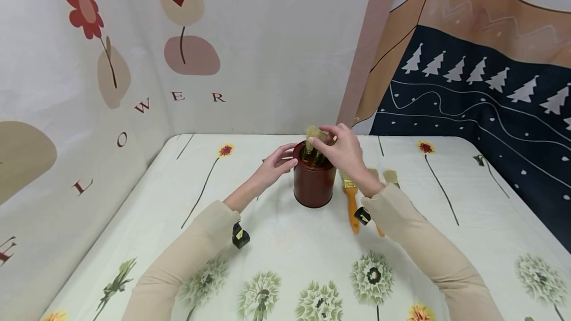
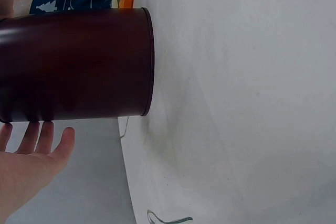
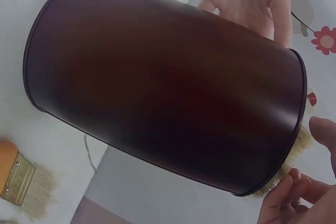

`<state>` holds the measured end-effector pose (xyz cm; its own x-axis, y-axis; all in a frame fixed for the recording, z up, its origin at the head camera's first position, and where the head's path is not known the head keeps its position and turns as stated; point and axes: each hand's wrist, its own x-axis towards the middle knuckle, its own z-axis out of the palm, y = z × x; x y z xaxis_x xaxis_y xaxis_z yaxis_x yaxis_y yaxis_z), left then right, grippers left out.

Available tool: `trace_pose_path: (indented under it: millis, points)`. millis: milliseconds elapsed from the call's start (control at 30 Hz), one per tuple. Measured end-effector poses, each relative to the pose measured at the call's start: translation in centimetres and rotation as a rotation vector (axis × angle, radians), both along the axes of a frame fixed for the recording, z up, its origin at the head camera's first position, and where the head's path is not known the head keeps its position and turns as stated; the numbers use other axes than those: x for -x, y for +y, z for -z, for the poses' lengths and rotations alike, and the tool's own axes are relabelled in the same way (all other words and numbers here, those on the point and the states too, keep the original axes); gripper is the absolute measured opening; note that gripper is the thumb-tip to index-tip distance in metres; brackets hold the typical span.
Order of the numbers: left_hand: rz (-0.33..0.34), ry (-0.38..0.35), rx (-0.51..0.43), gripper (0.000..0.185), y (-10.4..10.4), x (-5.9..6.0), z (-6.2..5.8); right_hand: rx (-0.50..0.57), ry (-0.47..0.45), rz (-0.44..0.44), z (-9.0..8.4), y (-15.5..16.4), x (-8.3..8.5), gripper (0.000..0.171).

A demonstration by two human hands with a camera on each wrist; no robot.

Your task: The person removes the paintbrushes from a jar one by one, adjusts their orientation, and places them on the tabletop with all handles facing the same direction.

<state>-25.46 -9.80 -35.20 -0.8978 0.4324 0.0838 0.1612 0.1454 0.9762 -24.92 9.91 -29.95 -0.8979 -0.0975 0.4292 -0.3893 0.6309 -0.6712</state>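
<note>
A dark red cylindrical can (image 1: pixel 314 189) stands upright on the table, with several paintbrushes (image 1: pixel 311 134) in it, bristles up. My left hand (image 1: pixel 273 166) is at the can's left side. Its nearly straight fingertips touch the wall of the can in the left wrist view, where the fingers (image 2: pixel 44 139) show below it. At the can's mouth, my right hand (image 1: pixel 347 151) has its thumb and curled fingers around bristles and holds a paintbrush there. In the right wrist view the can hides most of the bristles (image 3: pixel 295 150).
To the right of the can lie paintbrushes with orange handles, one (image 1: pixel 351 202) beside it and another (image 1: pixel 390 177) partly behind my right forearm. A flower-printed cloth (image 1: pixel 276 261) covers the table. Printed fabric walls (image 1: pixel 276 53) stand behind and at the sides.
</note>
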Motion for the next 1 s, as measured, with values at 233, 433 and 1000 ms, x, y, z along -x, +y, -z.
trace_pose_path:
  millis: [233,433,1000]
  points:
    - [0.005,-0.009,0.000,0.050,0.1,-0.9,-1.2,-0.021,0.037,0.029,0.2,-0.3,0.1,0.039]
    - [0.001,0.010,-0.010,0.051,0.0,0.3,0.5,-0.008,0.060,0.030,0.3,-0.3,0.2,0.027]
    - [-0.020,0.013,-0.005,0.049,0.1,0.3,0.6,0.129,0.085,-0.067,0.4,0.3,-0.3,0.014]
